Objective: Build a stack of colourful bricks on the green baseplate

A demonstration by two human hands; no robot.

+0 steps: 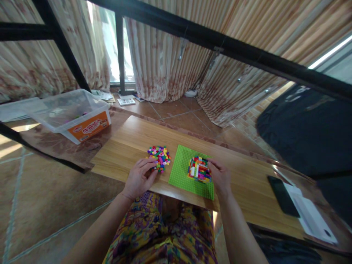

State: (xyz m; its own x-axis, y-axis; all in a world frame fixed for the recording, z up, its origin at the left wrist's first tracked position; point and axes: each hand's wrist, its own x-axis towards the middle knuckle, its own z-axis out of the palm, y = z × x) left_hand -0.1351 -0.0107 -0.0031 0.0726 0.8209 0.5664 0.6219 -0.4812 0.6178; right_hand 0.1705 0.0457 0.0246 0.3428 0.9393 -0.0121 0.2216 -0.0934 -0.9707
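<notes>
A heap of small multicoloured toy bricks (162, 157) lies on the wooden table. My left hand (141, 174) is at the heap's near left side, fingertips touching the bricks, with thumb and fingers apart. To the right lies a green studded baseplate (178, 172). On it stands a low block structure (198, 170) built of bricks in many colours, with rows of white, red and yellow on top. My right hand (220, 176) grips the structure's right side with bent fingers; the thumb is partly hidden. Whether a loose brick is under those fingers cannot be made out.
A clear plastic bin (82, 106) with an orange label stands at the far left, some bricks inside. On the table's (247, 183) right end lie a dark phone (283, 196) and a white tray-like object (312, 216). Black metal bars (192, 35) cross above.
</notes>
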